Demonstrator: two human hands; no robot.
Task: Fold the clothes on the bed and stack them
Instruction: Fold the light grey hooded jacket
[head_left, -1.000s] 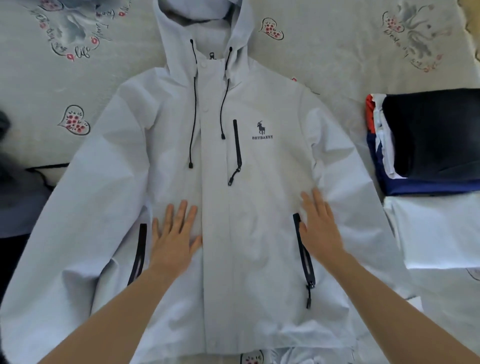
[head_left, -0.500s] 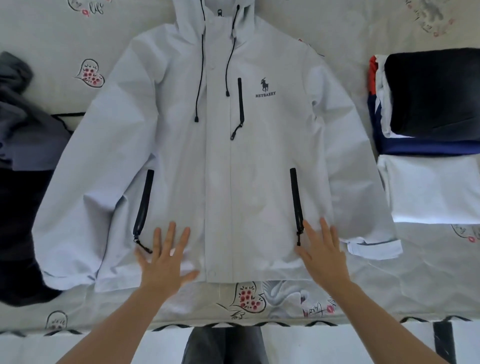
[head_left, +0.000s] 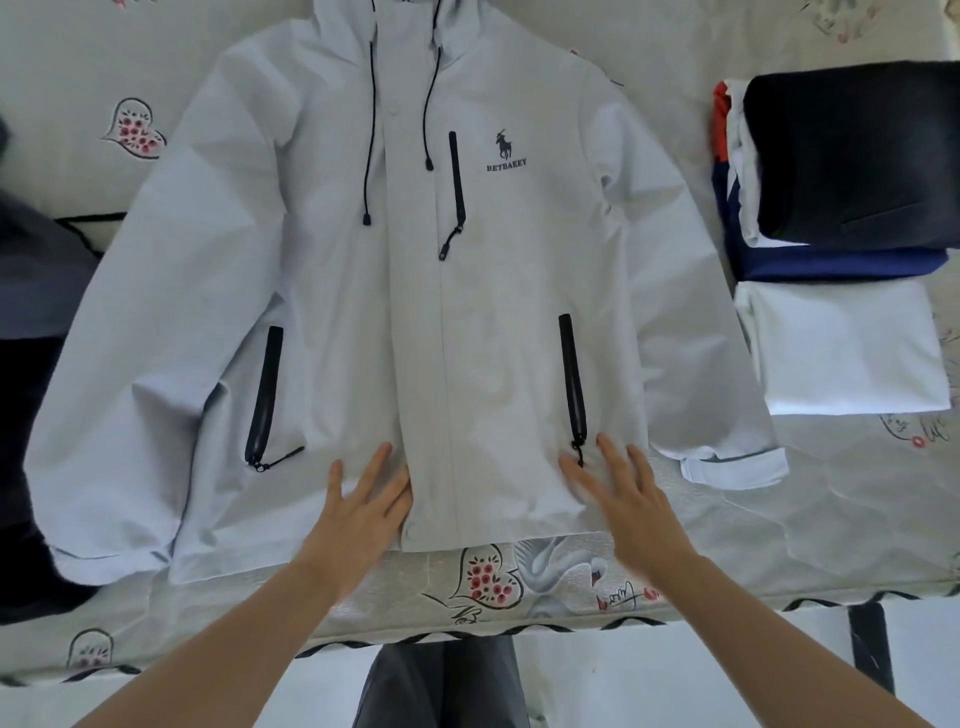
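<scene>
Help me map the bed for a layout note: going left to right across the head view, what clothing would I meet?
Dark unfolded clothes → white jacket spread flat, both hands on its hem → stack of folded clothes, with a folded white garment nearer to the person.

Left hand (head_left: 358, 512): palm down, fingers straight and slightly spread, pointing away from the body; forearm bare, extended forward from lower left. Right hand (head_left: 631, 506): palm down, fingers straight and fanned, level with the left and well apart from it; forearm bare, extended from lower right. Neither hand grips anything.
</scene>
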